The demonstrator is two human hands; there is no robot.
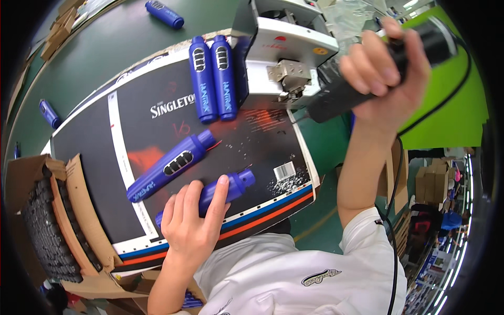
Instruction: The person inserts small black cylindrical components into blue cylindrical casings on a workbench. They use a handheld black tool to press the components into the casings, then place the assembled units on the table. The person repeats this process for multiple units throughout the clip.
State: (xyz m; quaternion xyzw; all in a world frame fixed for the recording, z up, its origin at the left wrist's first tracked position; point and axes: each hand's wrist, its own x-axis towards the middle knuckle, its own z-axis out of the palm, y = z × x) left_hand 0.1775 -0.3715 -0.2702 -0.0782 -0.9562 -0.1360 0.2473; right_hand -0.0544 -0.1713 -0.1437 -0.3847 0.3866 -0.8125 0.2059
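My left hand [191,223] rests over a blue plastic tube-shaped handle [239,184], gripping it against the dark board, and its far end shows beyond my fingers. A thin wire sticks out near that end. Raised at the right, my right hand [386,79] is wrapped round a black corded electric screwdriver [341,97]. The screwdriver's tip points left, toward a metal fixture. Beside my left hand lies another blue handle [170,165] with a black button panel and a red wire at its end. Two more blue handles [214,79] lie side by side farther off.
A white and black machine [291,63] with a metal bracket stands beyond the board [247,142]. More blue handles [165,14] lie on the green table. At left, a cardboard box [73,194] holds many black parts. A black cord [394,210] hangs by my right arm.
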